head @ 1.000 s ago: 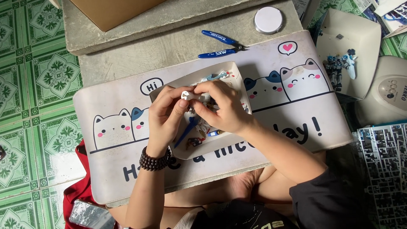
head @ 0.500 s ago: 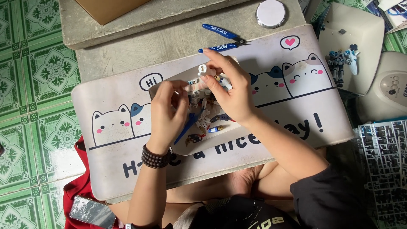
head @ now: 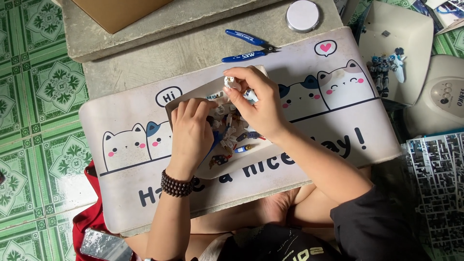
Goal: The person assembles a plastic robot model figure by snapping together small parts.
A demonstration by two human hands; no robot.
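While the left hand (head: 192, 131) rests palm-down with loosely spread fingers on the near-left part of a shallow white tray (head: 193, 94), the right hand (head: 257, 104) is lifted just above the tray's far edge, its fingertips pinched shut on a small white plastic piece (head: 229, 81). I cannot tell whether the left hand holds anything beneath it. More small pieces (head: 231, 137), white, blue and red, lie loose in the tray between the two hands. A beaded bracelet (head: 176, 185) circles the left wrist. The tray sits on a long mat (head: 338, 113) printed with cartoon cats, spread over a low grey bench (head: 159, 53). Blue-handled cutters (head: 247, 47) lie on the bench just beyond the mat, and a round white lid (head: 302, 15) sits farther back. To the right, a blue and white toy figure (head: 385, 67) lies in a second white tray (head: 411, 29). A phone (head: 105, 245) lies at the lower left, on red cloth.
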